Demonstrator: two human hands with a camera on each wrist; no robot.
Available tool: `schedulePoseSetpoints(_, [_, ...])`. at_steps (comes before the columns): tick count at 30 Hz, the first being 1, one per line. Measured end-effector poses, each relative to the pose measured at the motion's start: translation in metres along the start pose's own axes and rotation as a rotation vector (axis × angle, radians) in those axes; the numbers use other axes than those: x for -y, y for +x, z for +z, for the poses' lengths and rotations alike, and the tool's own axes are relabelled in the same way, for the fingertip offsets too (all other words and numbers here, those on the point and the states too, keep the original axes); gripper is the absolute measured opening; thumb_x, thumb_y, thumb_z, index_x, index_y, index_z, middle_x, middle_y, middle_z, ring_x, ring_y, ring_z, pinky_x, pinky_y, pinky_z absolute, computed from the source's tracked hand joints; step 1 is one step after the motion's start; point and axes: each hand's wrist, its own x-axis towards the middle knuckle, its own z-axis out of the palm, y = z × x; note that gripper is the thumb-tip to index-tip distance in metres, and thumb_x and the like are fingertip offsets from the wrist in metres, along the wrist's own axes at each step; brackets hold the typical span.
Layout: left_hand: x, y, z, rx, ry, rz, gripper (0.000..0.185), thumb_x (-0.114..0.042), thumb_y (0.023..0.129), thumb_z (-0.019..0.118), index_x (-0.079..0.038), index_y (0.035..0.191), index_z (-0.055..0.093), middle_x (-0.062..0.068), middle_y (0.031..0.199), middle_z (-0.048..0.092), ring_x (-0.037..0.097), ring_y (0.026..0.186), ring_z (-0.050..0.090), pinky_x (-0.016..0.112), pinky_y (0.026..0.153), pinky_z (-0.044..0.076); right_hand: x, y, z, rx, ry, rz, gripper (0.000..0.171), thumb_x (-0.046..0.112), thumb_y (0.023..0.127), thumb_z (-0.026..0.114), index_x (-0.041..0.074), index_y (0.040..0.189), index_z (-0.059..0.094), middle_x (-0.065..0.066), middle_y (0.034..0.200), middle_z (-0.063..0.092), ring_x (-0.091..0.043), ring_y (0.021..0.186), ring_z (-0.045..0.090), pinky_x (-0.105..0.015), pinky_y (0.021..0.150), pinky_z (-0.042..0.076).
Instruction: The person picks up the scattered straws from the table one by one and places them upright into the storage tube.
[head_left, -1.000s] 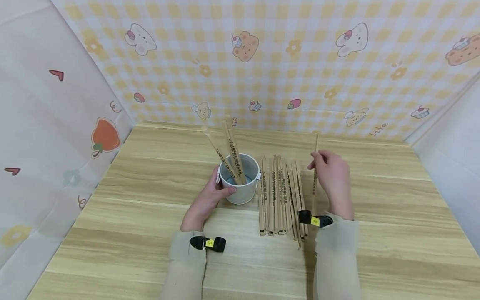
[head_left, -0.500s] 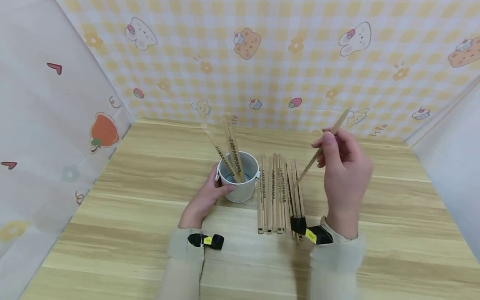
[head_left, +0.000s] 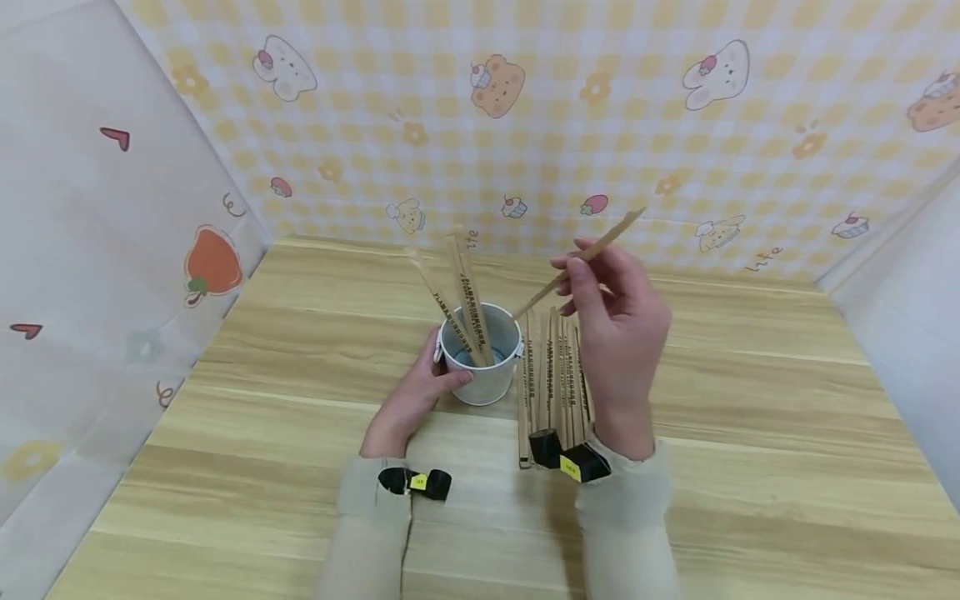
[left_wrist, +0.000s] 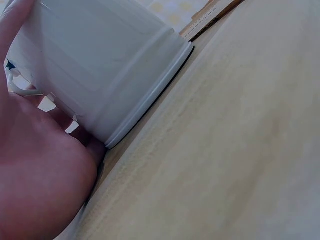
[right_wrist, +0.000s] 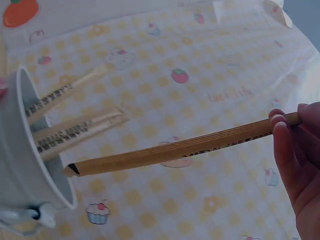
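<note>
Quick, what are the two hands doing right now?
Left hand: grips the white bucket on the table.
Right hand: pinches one wooden stick, its tip near the bucket's rim.

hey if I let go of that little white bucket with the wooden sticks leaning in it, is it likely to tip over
Possibly. The white bucket looks small and light, and the wooden sticks lean far above its rim toward one side, so it seems top-heavy. The left hand grips its side, probably steadying it. Its flat base on the table should help.
</note>
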Motion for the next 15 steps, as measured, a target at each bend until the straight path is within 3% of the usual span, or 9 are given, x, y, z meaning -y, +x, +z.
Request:
schedulePoseSetpoints(6, [0.000, 0.000, 0.000, 0.010, -0.027, 0.019, 0.081, -0.017, 0.076, 0.069, -0.032, 0.139, 0.020, 0.000, 0.142, 0.023, 0.022, 0.129, 0.022, 0.040, 0.104, 0.019, -0.019, -0.003, 0.009, 0.128, -0.066, 0.057, 0.018, 0.005, 0.085, 0.057, -0.006, 0.099, 0.061, -0.013, 0.085, 0.066, -0.021, 0.065, 0.059, -0.030, 0.049, 0.050])
schedulePoseSetpoints(15, [0.002, 0.002, 0.000, 0.034, -0.078, 0.044, 0.083, -0.014, 0.076, 0.068, -0.028, 0.140, 0.018, 0.005, 0.142, 0.024, 0.021, 0.129, 0.025, 0.039, 0.104, 0.021, -0.073, -0.013, 0.019, 0.265, -0.270, 0.117, 0.025, 0.028, 0.087, 0.056, 0.006, 0.098, 0.064, -0.001, 0.087, 0.063, -0.011, 0.071, 0.059, -0.024, 0.050, 0.049])
